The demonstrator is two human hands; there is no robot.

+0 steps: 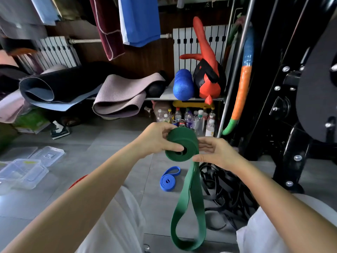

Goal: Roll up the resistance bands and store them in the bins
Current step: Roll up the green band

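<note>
A wide green resistance band (182, 143) is partly wound into a thick roll held up in front of me, and its loose loop hangs down to about knee height. My left hand (156, 138) grips the roll from the left, thumb across its near face by the centre hole. My right hand (217, 152) pinches the roll's right edge where the loose tail leaves it. A blue band (168, 178) lies on the grey floor below, loosely coiled. Several black bands (222, 187) lie in a tangled heap at the right. Clear plastic bins (23, 173) and a lid (48, 155) sit on the floor at the left.
A red band's edge (78, 181) shows behind my left forearm. A low shelf ahead carries rolled yoga mats (73, 90), a blue foam roller (183, 84) and a red bag (207, 77), with bottles (189, 119) below. A black weight machine (291, 106) fills the right.
</note>
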